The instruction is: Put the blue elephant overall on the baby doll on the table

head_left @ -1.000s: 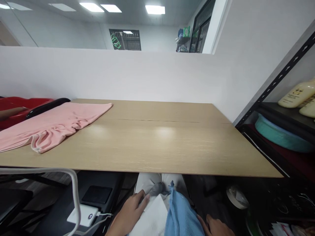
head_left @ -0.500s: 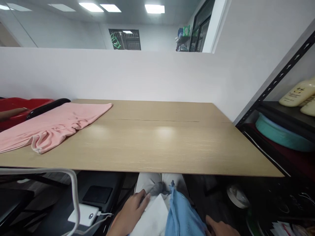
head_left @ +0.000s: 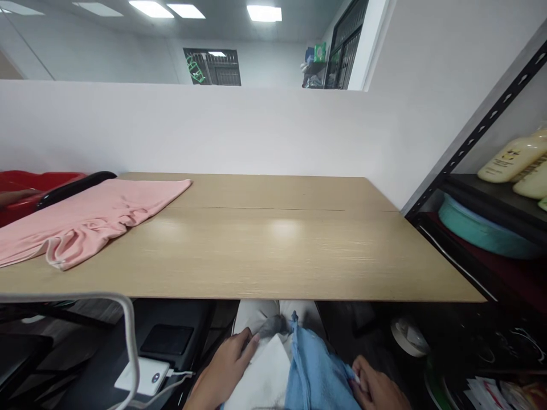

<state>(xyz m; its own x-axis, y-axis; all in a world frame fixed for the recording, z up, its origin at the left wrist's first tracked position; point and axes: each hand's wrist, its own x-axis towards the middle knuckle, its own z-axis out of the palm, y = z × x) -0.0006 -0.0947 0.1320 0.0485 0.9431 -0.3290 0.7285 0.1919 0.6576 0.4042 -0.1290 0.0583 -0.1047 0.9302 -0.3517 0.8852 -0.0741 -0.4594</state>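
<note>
My left hand (head_left: 228, 364) lies on my lap, fingers loosely stretched and thumb apart, beside a white cloth (head_left: 267, 370) and a small grey patch of fabric (head_left: 273, 326). At the right, the bent fingers of my right hand (head_left: 378, 384) are closed at the edge of a blue cloth (head_left: 318, 367) that looks like a worn garment's front. On the tabletop (head_left: 273, 250) to the far left lies a pink garment (head_left: 106, 208), spread out with its near edge bunched. Neither hand touches it.
Beyond the pink garment is a red tub-like object (head_left: 51, 179) with a part of an arm near it. A dark shelf (head_left: 504, 233) on the right holds cream bottles (head_left: 510, 159) and a teal round item (head_left: 482, 228). A white power bank (head_left: 143, 374) and dark phone-like slab (head_left: 166, 339) lie lower left.
My right hand has moved slightly up and left, with more of its fingers showing at the blue cloth. The left hand has hardly moved; the view has shifted a little.
</note>
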